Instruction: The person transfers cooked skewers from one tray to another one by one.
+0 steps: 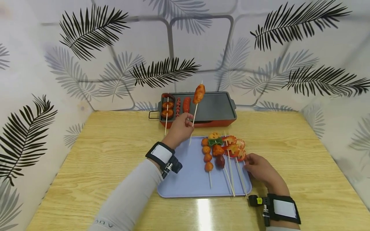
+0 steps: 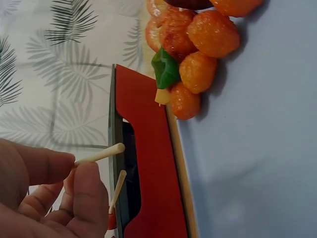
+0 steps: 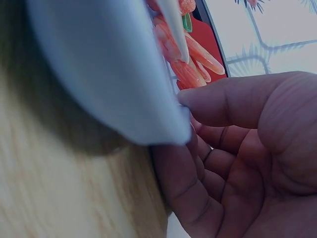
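Smooth plastic-looking tray (image 1: pixel 185 181), glossy orange balls (image 1: pixel 207 157), wood-grained table (image 1: pixel 101 154), wooden skewer (image 1: pixel 195 111)

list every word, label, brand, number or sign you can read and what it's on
Left sleeve: a few dark letters, too small and blurred to quote.
Yellow tag by the right wrist: any print is too small to read.
Held skewer, lilac tray, griddle: no lettering visible.

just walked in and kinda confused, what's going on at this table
A person's left hand holds up a skewer of browned food by its stick, near a red-sided griddle with other skewers at its left end. The right hand pinches the right edge of a pale blue tray, where several more skewers lie.
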Demonstrator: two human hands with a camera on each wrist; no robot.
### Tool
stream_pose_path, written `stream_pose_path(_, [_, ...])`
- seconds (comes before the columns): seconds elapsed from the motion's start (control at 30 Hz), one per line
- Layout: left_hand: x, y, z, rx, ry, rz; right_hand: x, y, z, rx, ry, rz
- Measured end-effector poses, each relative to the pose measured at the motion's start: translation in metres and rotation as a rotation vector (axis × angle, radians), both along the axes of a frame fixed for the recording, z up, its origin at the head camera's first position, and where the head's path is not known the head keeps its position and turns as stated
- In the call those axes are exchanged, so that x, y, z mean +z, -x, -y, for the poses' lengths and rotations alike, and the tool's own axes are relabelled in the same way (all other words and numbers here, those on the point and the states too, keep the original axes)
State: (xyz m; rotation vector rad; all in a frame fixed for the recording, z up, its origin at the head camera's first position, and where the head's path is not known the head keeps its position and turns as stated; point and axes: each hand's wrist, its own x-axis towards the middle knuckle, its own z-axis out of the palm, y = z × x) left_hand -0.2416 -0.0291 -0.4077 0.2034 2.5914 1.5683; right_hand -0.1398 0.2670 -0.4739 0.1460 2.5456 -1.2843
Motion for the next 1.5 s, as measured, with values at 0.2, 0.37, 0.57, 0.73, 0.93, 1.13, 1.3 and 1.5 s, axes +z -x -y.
stream_pose_path(0.2, [-0.006, -0.012, 0.002, -0.021, -0.043, 0.041, -0.002, 0.0, 0.0, -0.002, 0.008, 0.0])
stream_pose_path(0.37, [-0.009, -0.026, 0.003, 0.015, -0.105, 0.052, -0.005, -0.001, 0.0, -0.002, 0.006, -0.009])
stream_pose_path(0.57, [-0.01, -0.042, 0.001, 0.046, -0.14, 0.016, -0.005, 0.0, -0.001, 0.006, -0.009, -0.007])
stream_pose_path(0.73, [-0.012, -0.055, 0.0, 0.06, -0.166, 0.021, -0.004, 0.001, -0.002, 0.015, -0.006, -0.022])
stream_pose_path(0.93, [-0.02, -0.071, -0.001, 0.07, -0.104, 0.044, -0.004, 0.0, 0.0, 0.012, 0.001, -0.006])
stream_pose_path(1.13, [-0.028, -0.085, 0.0, 0.028, -0.065, 0.071, -0.001, 0.001, 0.0, 0.002, 0.006, 0.038])
stream_pose_path(1.3, [-0.027, -0.094, 0.002, -0.039, 0.023, 0.107, -0.002, 0.001, -0.001, 0.01, 0.03, 0.02])
stream_pose_path(1.5, [-0.03, -0.103, 0.004, -0.098, 0.079, 0.14, -0.003, 0.002, -0.001, 0.009, 0.037, 0.013])
